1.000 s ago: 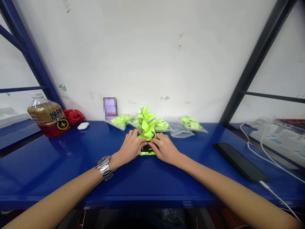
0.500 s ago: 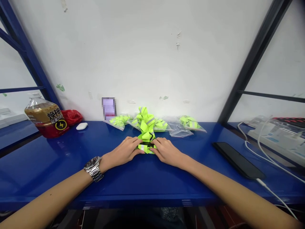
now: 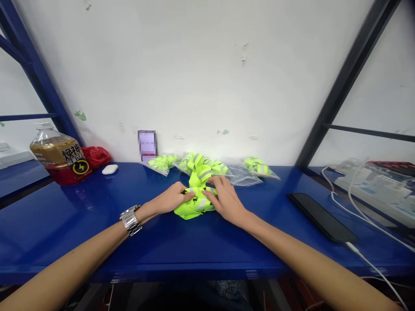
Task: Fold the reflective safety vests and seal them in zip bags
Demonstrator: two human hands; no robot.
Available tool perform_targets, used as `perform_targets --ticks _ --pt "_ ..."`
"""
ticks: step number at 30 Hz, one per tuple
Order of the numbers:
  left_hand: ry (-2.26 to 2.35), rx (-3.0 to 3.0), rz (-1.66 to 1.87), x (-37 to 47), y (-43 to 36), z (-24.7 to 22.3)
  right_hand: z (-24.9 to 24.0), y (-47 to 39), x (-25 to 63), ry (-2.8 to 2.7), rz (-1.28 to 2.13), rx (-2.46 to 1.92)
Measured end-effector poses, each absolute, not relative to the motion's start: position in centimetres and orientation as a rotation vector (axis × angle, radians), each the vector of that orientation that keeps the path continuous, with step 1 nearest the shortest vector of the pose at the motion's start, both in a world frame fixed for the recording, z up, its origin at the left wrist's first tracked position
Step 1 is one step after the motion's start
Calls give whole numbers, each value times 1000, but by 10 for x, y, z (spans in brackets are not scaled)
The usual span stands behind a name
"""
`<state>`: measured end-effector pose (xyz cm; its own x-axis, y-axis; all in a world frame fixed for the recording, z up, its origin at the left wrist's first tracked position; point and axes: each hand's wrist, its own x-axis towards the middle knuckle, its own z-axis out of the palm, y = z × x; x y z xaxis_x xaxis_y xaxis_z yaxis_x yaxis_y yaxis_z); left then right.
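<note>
A bundle of neon yellow reflective strap [image 3: 196,205] with silver stripes lies bunched on the blue table [image 3: 207,246], and part of it trails away toward the wall. My left hand [image 3: 173,198], with a metal watch [image 3: 130,220] on the wrist, pinches the bundle's left side between thumb and fingers. From the right, my right hand [image 3: 225,201] grips the same strap, thumb in front and fingers behind. Some fingertips are hidden by the folds. Behind the bundle lie clear plastic bags with similar yellow straps, among them a left bag [image 3: 162,163] and a right bag [image 3: 257,166].
A clear bag [image 3: 243,177] lies flat at the back. A large drink bottle [image 3: 60,155], a red plastic bag [image 3: 96,156] and a white case [image 3: 110,169] are at left. A phone [image 3: 322,216] with a charging cable and a power strip [image 3: 369,190] are at right.
The strap bundle has been turned and spread, with more yellow folds now showing in front. My right hand has moved up and its fingers have lifted; my left hand has shifted slightly left.
</note>
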<state>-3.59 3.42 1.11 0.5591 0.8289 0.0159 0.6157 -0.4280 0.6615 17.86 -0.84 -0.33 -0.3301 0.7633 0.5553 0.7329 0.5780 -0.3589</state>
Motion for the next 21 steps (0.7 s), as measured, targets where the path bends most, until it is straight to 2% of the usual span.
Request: perform_targets --ticks 5,13,16,21 --pt "1430 2316 341 -36 49 7 -6 -8 182 -2300 -198 -1055" --pt "1650 2400 298 -35 46 3 -7 -4 191 -2490 -270 -1094" --pt "1527 2480 426 -35 43 5 -4 2 192 -2509 -140 -1139" --pt "1077 2670 836 -33 43 5 3 7 192 -2517 105 -1082"
